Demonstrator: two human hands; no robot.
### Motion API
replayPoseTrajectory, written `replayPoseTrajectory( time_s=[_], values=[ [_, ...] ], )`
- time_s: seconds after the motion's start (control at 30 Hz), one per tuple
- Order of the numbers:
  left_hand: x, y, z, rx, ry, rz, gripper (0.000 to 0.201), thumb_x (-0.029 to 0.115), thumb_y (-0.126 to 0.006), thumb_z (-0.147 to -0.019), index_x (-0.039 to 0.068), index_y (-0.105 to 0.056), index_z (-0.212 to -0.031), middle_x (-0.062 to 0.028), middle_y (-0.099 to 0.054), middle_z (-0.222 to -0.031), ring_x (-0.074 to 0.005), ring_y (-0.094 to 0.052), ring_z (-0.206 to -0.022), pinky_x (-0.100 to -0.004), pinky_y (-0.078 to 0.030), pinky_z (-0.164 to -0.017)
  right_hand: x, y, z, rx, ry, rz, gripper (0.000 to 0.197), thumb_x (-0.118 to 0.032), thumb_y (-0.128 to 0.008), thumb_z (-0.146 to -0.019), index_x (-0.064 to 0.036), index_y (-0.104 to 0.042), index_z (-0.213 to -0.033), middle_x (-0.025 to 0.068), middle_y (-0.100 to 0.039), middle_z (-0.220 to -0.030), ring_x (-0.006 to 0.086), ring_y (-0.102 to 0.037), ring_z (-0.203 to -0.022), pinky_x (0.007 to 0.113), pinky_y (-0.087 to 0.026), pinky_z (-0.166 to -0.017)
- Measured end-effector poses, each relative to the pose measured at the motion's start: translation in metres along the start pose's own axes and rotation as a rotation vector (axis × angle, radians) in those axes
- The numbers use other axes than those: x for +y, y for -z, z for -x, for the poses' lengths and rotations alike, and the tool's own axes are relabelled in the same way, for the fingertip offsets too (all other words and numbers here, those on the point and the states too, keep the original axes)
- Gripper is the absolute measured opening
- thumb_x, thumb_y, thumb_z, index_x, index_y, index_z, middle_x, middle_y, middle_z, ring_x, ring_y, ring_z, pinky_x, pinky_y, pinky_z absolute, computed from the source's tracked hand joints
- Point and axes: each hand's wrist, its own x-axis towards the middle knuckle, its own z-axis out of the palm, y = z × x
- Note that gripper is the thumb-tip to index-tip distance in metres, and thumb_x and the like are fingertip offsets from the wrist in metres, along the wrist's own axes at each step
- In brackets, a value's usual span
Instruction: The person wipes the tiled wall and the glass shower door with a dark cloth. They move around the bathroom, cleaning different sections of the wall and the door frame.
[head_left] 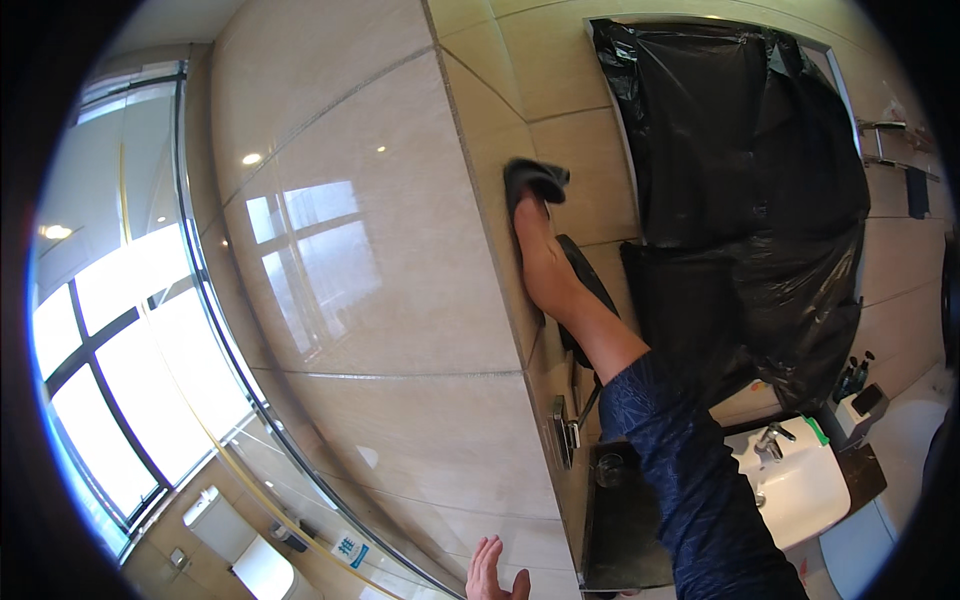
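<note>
From the lower right my right arm, in a dark blue patterned sleeve, stretches up to the beige tiled wall [495, 130]. At its end my right hand [531, 212] is closed on a dark cloth [535, 176], which lies against the wall beside the tile corner. The cloth covers most of the fingers. Low in the picture my left hand [489, 574] is held up in front of the tiles with its fingers stretched and thumb apart, holding nothing. Partly behind my right forearm, a black object [588, 278] sits at the wall; its kind is unclear.
Black plastic sheeting [740, 150] hangs over a framed panel on the right. Below it are a white sink [805, 490] with a chrome tap [772, 438], and pump bottles [856, 372]. A metal wall fitting [566, 432] juts out near my sleeve. Glass fronts a toilet [262, 570] at left.
</note>
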Motion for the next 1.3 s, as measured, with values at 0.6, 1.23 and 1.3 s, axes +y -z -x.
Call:
replayPoseTrajectory(
  time_s=[0.6,1.23,1.3],
  values=[
    [0.077,-0.057,-0.108,0.302,-0.224,-0.381,0.079,0.017,-0.078,-0.087,-0.007,-0.040,-0.153,-0.0348,-0.041,-0.156,-0.0519,-0.039,-0.146,-0.0586,-0.037,-0.119,-0.017,-0.002,-0.020,-0.196,0.302,0.045,0.067,-0.049,-0.038,-0.108,0.0032,-0.038,-0.151,0.0315,-0.032,-0.153,0.0509,-0.030,-0.141,0.064,-0.014,-0.119],
    [0.042,-0.078,-0.143,0.443,-0.339,-0.663,0.099,0.031,-0.063,-0.093,-0.014,-0.008,-0.161,-0.0414,-0.009,-0.167,-0.0574,-0.013,-0.156,-0.0627,-0.014,-0.126,0.015,0.019,0.131,-0.419,0.074,-0.124,0.080,-0.057,-0.035,-0.107,0.0099,-0.036,-0.151,0.0366,-0.018,-0.165,0.0625,-0.007,-0.151,0.075,0.006,-0.117],
    [0.041,-0.077,-0.139,0.447,-0.325,-0.678,0.098,0.031,-0.063,-0.094,-0.014,-0.007,-0.161,-0.0412,-0.009,-0.167,-0.0571,-0.013,-0.156,-0.0629,-0.013,-0.126,0.011,0.017,0.118,-0.431,0.112,-0.155,0.081,-0.058,-0.032,-0.108,0.0089,-0.036,-0.152,0.0367,-0.018,-0.165,0.0629,-0.006,-0.151,0.075,0.007,-0.117]
  ],
)
